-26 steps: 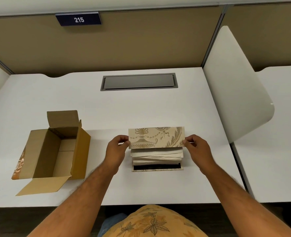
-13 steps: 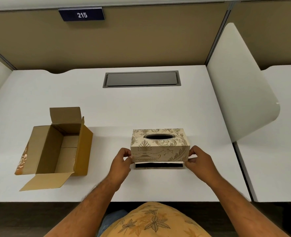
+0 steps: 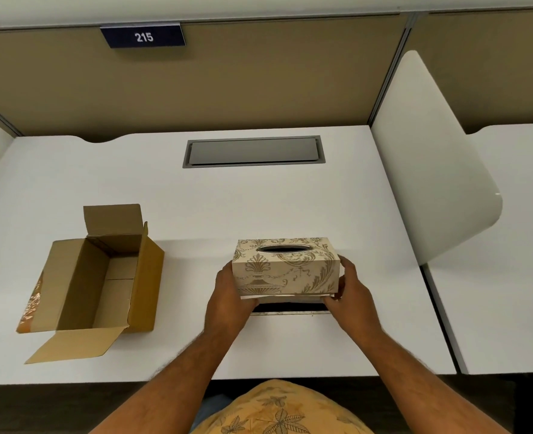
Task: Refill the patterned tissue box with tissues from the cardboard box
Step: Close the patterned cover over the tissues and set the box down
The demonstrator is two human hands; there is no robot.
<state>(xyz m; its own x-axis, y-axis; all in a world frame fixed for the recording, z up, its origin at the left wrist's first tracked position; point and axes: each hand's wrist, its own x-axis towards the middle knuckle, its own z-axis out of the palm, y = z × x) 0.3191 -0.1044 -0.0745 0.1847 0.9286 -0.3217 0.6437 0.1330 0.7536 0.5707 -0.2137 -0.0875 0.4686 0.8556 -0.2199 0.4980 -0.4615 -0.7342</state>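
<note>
The patterned tissue box (image 3: 285, 269), cream with gold scrolls and an oval slot on top, stands upright near the desk's front middle. My left hand (image 3: 227, 289) grips its left end and my right hand (image 3: 351, 285) grips its right end. A thin white edge shows under the cover, and the box's flat base (image 3: 290, 310) with a dark inside lies on the desk just in front. The tissues are hidden inside the cover. The cardboard box (image 3: 102, 274) lies open on the left, with nothing visible in it.
A grey cable hatch (image 3: 254, 151) is set into the white desk (image 3: 259, 208) at the back. A white curved divider (image 3: 428, 170) stands along the right edge. Tan partition walls close the back. A loose flap of the cardboard box (image 3: 74, 344) reaches toward the front edge.
The patterned cover came down over the tissue stack, which is now hidden. Both hands slid lower along its ends and hold it close above the base.
</note>
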